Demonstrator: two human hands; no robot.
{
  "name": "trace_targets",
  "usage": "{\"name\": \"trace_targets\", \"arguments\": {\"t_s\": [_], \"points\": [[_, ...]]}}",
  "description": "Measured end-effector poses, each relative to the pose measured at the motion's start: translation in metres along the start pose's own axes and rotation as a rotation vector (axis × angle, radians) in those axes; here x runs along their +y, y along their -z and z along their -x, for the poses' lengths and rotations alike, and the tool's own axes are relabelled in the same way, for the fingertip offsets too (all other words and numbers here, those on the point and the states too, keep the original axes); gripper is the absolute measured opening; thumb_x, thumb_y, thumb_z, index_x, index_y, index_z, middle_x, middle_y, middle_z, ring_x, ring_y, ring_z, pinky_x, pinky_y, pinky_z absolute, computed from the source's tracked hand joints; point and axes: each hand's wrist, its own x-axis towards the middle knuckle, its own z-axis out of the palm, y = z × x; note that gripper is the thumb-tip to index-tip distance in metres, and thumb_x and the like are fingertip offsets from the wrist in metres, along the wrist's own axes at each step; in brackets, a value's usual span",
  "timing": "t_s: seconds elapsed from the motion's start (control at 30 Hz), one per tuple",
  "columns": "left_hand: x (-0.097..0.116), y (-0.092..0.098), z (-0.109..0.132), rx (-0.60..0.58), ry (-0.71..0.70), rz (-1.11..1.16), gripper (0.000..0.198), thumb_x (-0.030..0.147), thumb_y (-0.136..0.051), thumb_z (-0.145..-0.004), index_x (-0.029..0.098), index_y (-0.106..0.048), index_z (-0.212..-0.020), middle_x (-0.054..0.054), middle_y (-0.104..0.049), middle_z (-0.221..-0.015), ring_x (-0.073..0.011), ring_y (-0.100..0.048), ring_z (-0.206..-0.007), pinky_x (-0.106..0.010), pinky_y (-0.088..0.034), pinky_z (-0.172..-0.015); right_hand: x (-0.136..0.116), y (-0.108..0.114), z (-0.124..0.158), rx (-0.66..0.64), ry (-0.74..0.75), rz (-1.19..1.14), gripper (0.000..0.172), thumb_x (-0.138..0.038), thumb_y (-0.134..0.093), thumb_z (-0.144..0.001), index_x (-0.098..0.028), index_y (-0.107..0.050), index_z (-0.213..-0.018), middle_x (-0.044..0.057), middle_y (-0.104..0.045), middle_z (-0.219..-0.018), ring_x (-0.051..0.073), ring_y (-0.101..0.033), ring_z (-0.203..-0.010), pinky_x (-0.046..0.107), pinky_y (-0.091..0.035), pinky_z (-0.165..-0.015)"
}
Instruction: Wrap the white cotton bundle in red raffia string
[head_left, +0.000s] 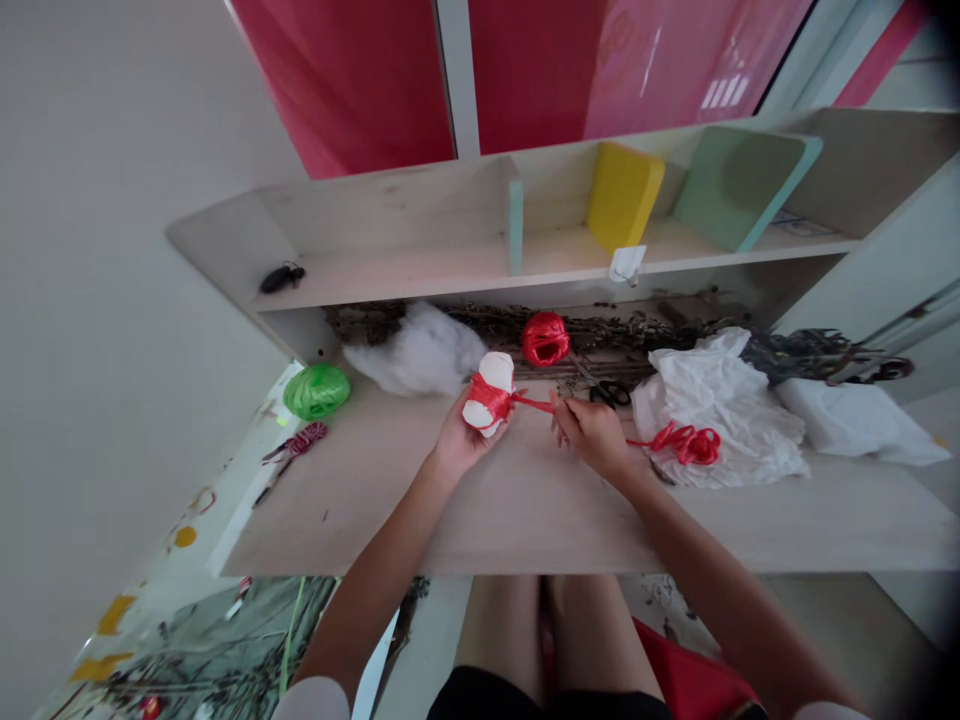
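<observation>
My left hand grips a white padded bundle bound with red plastic twine. My right hand pinches a taut strand of that twine running from the bundle. Just beyond my hands sits a red twine ball, and black-handled scissors lie near my right fingers. To the right, a loose red twine tangle rests on crumpled white plastic.
A green twine ball and white fluffy stuffing lie on the pale wooden bench, with dried plant stems along its back. A shelf above holds a yellow block and a pale green board.
</observation>
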Motion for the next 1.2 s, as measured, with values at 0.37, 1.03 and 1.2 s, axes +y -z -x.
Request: {"name": "trace_targets", "arguments": {"t_s": [0.37, 1.03, 1.2], "points": [[-0.017, 0.001, -0.011, 0.146, -0.268, -0.265, 0.033, 0.040, -0.066, -0.081, 0.017, -0.065, -0.105, -0.002, -0.070, -0.084, -0.0117, -0.063, -0.063, -0.021, -0.050, -0.053, -0.010, 0.002, 0.002, -0.176, -0.250, -0.469, 0.056, -0.066, -0.040, -0.089, -0.019, -0.050, -0.060, -0.004, -0.047, -0.036, 0.009, -0.044, -0.031, 0.019, -0.032, -0.034], [-0.033, 0.005, -0.013, 0.278, -0.857, -0.848, 0.031, 0.045, -0.071, -0.075, 0.020, -0.063, -0.093, -0.005, -0.066, -0.093, -0.0179, -0.059, -0.090, -0.028, -0.044, -0.086, -0.018, 0.002, 0.002, -0.222, -0.175, -0.368, 0.063, -0.072, -0.040, -0.086, -0.021, -0.043, -0.048, -0.001, -0.048, -0.038, 0.009, -0.044, -0.036, 0.022, -0.035, -0.041], [-0.033, 0.007, -0.011, 0.228, -0.828, -0.897, 0.046, 0.038, -0.080, -0.063, 0.020, -0.060, -0.100, -0.005, -0.065, -0.097, -0.0188, -0.060, -0.092, -0.029, -0.044, -0.087, -0.013, -0.001, 0.000, -0.217, -0.113, -0.278, 0.062, -0.071, -0.040, -0.085, -0.022, -0.042, -0.048, -0.001, -0.050, -0.040, 0.010, -0.045, -0.039, 0.023, -0.033, -0.043]]}}
